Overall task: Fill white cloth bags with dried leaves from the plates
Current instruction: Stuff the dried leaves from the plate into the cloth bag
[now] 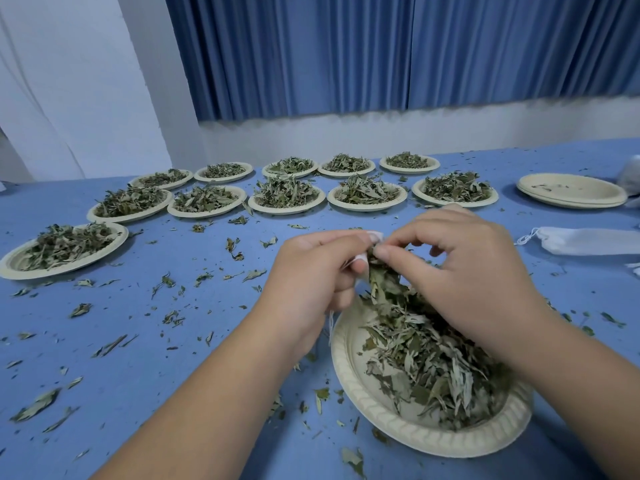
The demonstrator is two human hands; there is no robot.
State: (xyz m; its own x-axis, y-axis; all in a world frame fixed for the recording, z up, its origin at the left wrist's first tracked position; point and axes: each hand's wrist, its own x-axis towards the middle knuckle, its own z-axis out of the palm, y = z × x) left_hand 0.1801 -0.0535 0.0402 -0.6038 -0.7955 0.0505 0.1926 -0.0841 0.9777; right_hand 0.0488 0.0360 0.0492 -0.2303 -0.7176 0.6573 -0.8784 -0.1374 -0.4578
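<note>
A cream paper plate heaped with dried leaves sits on the blue table right in front of me. Above its far edge my left hand grips a small white cloth bag, mostly hidden inside my fingers, with only its rim and a dangling string showing. My right hand pinches a bunch of leaves at the bag's mouth; the bunch trails down to the heap. A flat white cloth bag with a drawstring lies at the right.
Several leaf-filled plates stand in two rows across the back, and one more plate sits at the left. A stack of emptied plates is at the far right. Loose leaf bits litter the blue tablecloth.
</note>
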